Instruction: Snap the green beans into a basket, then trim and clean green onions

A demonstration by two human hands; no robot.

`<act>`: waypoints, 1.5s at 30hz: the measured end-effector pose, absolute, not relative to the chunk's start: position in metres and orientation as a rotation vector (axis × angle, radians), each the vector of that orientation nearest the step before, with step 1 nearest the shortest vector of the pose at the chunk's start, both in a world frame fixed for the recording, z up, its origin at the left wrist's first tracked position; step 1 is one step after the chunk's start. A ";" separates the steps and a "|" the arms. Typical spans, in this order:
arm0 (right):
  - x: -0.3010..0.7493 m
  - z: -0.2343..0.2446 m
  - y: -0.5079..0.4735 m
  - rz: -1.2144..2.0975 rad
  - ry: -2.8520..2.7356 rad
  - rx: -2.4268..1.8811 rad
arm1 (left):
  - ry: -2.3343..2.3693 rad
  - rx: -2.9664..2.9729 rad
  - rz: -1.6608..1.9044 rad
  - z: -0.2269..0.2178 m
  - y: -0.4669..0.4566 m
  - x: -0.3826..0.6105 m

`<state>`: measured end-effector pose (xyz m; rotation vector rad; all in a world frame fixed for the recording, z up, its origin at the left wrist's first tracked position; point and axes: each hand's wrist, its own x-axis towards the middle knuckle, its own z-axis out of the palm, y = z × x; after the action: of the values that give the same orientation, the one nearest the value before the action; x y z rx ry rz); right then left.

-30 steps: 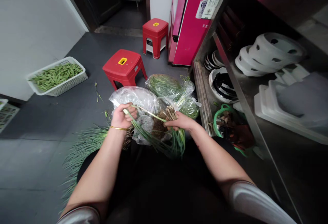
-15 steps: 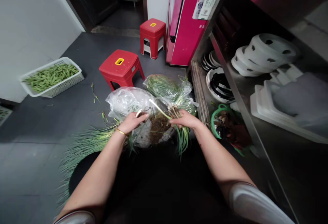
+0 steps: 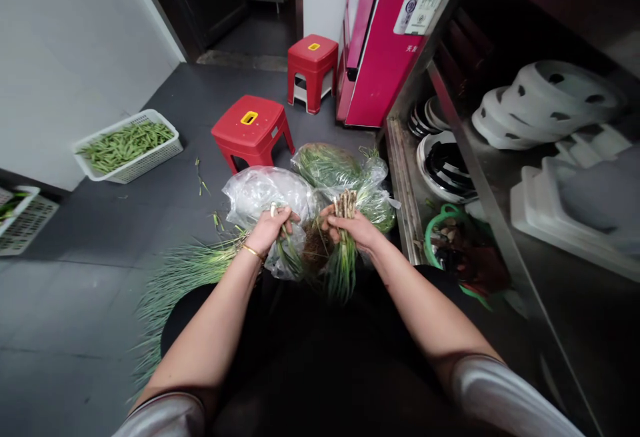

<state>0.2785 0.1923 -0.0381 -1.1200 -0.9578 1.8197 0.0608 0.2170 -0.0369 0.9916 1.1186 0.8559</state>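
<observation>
My right hand (image 3: 350, 229) is closed around a bunch of green chives (image 3: 343, 260), their pale root ends sticking up above my fingers and the leaves hanging down. My left hand (image 3: 269, 227), with a gold bracelet on the wrist, is closed on a single chive stalk (image 3: 286, 245) whose white end shows above the fist. Both hands are over a clear plastic bag (image 3: 260, 190) holding soil and trimmings. A pile of loose chives (image 3: 180, 277) lies on the dark floor to the left of my knees.
A second bag of greens (image 3: 330, 167) sits behind the first. Two red stools (image 3: 250, 127) (image 3: 313, 64) stand on the floor. A white basket of green beans (image 3: 127, 147) lies at the left wall. Steel shelving (image 3: 480, 177) with dishes and a green colander (image 3: 450, 237) is at the right.
My left hand pulled one stalk out of the bunch and brought it down into its fist. My right hand turned the bunch upright, roots up.
</observation>
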 end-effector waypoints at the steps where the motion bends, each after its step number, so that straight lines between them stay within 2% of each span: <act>1: 0.276 -0.038 0.193 1.862 -0.893 -1.081 | 1.130 1.058 0.848 -0.039 0.215 0.062; 8: 0.256 -0.049 0.195 1.797 -0.617 -0.968 | 1.168 1.185 0.746 -0.058 0.194 0.099; 18: 0.235 -0.060 0.185 1.625 -0.796 -1.204 | 1.134 1.000 0.794 -0.061 0.185 0.117; 26: 0.272 -0.048 0.188 1.808 -0.964 -1.251 | 1.158 0.873 0.795 -0.045 0.204 0.093; 34: 0.251 -0.054 0.180 1.462 -1.330 -1.488 | 1.214 0.760 0.956 -0.047 0.208 0.095; 40: 0.256 -0.056 0.183 1.708 -1.171 -1.450 | 1.180 0.762 0.930 -0.053 0.207 0.094; 45: 0.265 -0.049 0.185 1.759 -1.157 -1.373 | 1.138 0.761 0.941 -0.046 0.212 0.085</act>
<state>0.2652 0.1845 -0.0492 -1.3726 -1.1571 1.7586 0.0851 0.2121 -0.0457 0.7612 1.1381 0.9412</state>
